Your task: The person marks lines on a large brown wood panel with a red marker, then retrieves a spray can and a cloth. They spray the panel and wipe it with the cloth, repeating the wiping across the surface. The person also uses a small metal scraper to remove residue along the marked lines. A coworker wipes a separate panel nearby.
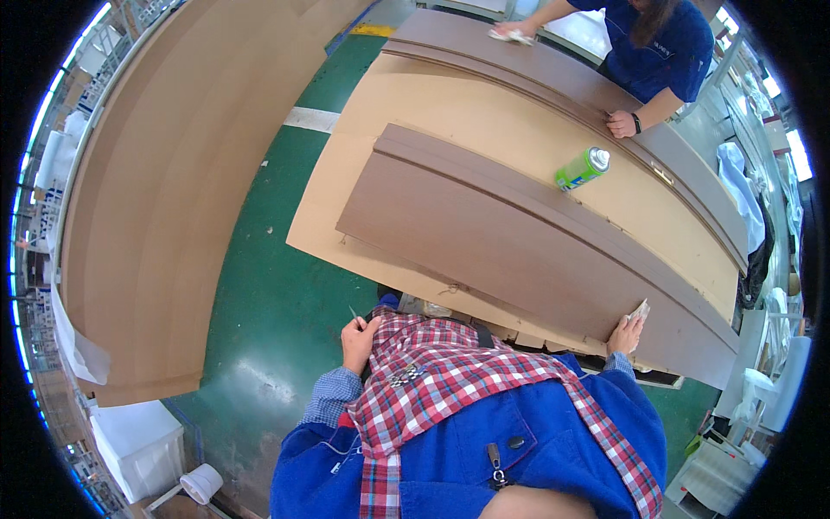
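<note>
Along the near edge of the tan tabletop [415, 97], we hold a white cloth [641, 310] to a long brown panel [484, 229].

Our right hand [625, 334] grasps the cloth with fingers extended, close to the panel's near edge and toward its right end; our left hand [356, 344], off the tabletop beside the plaid apron [432, 346], is closed around a thin tool [353, 310] whose kind we cannot tell. We judge wiping the panel's face to be the step in hand; the next move seems to call for light, even pressure, the tool kept clear. A green spray can [584, 169] stands just beside the panel's far edge; across the tabletop, a co-worker's hand [529, 27] holds another cloth [510, 36] on the far panel [467, 36].
</note>
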Tool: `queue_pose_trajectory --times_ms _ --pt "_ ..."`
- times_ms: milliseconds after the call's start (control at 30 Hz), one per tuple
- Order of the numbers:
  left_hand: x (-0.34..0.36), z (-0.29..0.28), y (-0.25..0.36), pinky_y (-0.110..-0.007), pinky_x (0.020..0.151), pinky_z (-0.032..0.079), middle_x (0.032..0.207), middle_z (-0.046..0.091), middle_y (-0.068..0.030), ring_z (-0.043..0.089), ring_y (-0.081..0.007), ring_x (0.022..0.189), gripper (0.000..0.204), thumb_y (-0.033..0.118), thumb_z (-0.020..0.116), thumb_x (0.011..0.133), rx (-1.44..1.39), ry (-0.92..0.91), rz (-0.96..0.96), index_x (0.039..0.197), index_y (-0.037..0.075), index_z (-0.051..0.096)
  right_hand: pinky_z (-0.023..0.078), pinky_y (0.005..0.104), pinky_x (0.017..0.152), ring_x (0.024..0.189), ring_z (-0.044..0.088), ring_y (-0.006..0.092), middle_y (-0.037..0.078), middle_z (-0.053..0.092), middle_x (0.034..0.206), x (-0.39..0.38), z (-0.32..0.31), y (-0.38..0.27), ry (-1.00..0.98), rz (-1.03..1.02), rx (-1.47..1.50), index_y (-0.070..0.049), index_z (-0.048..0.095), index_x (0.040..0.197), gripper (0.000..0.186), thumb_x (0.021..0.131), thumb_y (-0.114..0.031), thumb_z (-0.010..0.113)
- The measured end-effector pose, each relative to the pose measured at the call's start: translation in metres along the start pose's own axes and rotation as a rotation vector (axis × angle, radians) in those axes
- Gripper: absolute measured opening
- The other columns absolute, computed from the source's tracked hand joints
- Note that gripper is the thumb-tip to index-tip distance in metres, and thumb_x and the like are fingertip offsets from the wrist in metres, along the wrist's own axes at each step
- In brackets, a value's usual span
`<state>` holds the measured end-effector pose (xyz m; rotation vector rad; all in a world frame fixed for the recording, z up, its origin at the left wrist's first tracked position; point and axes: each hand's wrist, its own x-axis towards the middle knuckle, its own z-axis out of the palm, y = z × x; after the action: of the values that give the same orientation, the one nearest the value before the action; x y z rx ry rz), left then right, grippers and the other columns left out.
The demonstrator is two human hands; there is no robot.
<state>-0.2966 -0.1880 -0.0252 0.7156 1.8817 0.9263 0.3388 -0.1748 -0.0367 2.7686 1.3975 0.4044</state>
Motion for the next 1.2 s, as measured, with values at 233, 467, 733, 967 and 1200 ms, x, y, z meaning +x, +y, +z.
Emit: queue_pose_trajectory --times_ms 233,467,733,967,1200 --pt "0.002 -0.005 0.015 -0.029 0.043 0.021 0.049 0.029 0.0047 0.025 -0.0059 0.050 0.053 0.024 0.071 0.076 0.017 -0.008 0.032 0.049 0.006 0.030 0.035 0.0473 0.093 0.120 0.040 0.0337 0.021 0.041 0.131 -0.016 -0.008 -0.121 0.137 -0.043 0.030 0.000 0.048 0.123 0.050 0.088 -0.035 0.045" --pt "0.012 0.000 0.027 -0.027 0.043 0.020 0.051 0.031 0.0074 0.025 -0.0046 0.050 0.049 0.019 0.069 0.078 -0.142 0.027 0.013 0.048 0.009 0.032 0.020 0.0514 0.104 0.130 0.028 0.0339 0.017 0.031 0.141 -0.034 -0.036 -0.241 0.012 -0.200 0.327 -0.006 0.040 0.132 0.056 0.086 -0.036 0.048" --pt "0.033 0.008 0.065 -0.027 0.044 0.022 0.049 0.033 0.0049 0.028 -0.0060 0.048 0.045 0.020 0.065 0.082 -0.022 -0.135 0.048 0.049 0.008 0.035 0.020 0.0520 0.104 0.130 0.027 0.0344 0.015 0.031 0.141 -0.060 -0.061 -0.282 -0.012 -0.289 0.426 -0.007 0.040 0.132 0.058 0.084 -0.037 0.053" --pt "0.057 0.038 0.090 -0.029 0.043 0.022 0.051 0.029 0.0048 0.027 -0.0055 0.051 0.046 0.020 0.061 0.083 0.148 -0.264 0.325 0.050 0.005 0.033 0.022 0.0520 0.104 0.129 0.029 0.0336 0.014 0.034 0.139 -0.090 -0.092 -0.278 -0.016 -0.314 0.505 -0.008 0.041 0.131 0.058 0.081 -0.035 0.056" --pt "0.081 0.066 0.159 -0.030 0.043 0.024 0.049 0.032 0.0020 0.029 -0.0079 0.048 0.045 0.020 0.060 0.084 0.189 -0.345 0.489 0.051 0.003 0.035 0.024 0.0501 0.104 0.127 0.031 0.0319 0.013 0.037 0.136 -0.095 -0.118 -0.279 0.012 -0.318 0.509 -0.009 0.044 0.128 0.053 0.081 -0.031 0.057"
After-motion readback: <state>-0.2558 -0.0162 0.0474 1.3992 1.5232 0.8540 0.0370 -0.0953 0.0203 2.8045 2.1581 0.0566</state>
